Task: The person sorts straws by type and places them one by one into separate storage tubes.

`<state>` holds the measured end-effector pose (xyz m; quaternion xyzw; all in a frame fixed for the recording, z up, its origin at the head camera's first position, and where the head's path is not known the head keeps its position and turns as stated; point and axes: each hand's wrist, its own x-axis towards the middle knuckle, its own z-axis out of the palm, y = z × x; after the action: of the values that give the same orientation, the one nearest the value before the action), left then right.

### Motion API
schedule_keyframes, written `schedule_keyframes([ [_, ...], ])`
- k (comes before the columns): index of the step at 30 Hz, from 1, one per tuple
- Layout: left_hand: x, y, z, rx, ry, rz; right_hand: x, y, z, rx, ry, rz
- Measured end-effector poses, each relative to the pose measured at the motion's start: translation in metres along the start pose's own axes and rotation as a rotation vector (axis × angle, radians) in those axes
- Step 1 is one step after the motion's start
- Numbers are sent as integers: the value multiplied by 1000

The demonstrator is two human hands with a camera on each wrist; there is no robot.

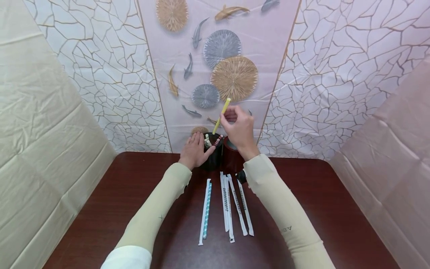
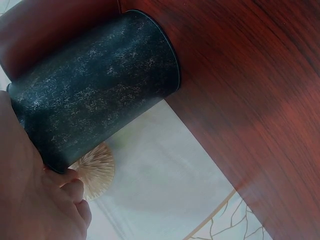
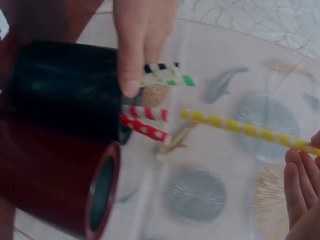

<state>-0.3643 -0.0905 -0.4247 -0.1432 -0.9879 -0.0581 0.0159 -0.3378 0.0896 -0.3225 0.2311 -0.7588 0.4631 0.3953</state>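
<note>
My right hand [image 1: 240, 129] pinches a yellow paper straw with white dots [image 3: 240, 128]. The straw slants, its lower end above the mouth of a black cup [image 1: 212, 163]. In the right wrist view that end is apart from the straws in the cup. My left hand [image 1: 195, 150] holds the black cup at its rim, thumb across the near edge and fingers along the left side. Out of the cup stick a green-striped straw [image 3: 170, 80], a black-striped straw [image 3: 162, 66], a red-striped straw [image 3: 150, 113] and a red dotted straw [image 3: 147, 130].
A dark red cup [image 1: 231, 160] stands against the black cup's right side. On the brown table [image 1: 141, 209] lie a blue dotted straw [image 1: 207, 209] beside a white wrapper [image 1: 203, 220], and several printed white paper wrappers [image 1: 229, 209]. A patterned cloth [image 1: 295, 82] hangs behind.
</note>
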Motion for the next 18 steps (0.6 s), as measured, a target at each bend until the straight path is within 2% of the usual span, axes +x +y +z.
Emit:
schedule_keyframes([
  [4, 0, -1, 0, -5, -3, -7, -7, 9, 11, -15, -11, 36],
  [12, 1, 2, 2, 5, -12, -3, -19, 22, 16, -71, -117, 172],
  [18, 0, 0, 2, -20, 16, -5, -19, 18, 5, -80, -144, 138],
])
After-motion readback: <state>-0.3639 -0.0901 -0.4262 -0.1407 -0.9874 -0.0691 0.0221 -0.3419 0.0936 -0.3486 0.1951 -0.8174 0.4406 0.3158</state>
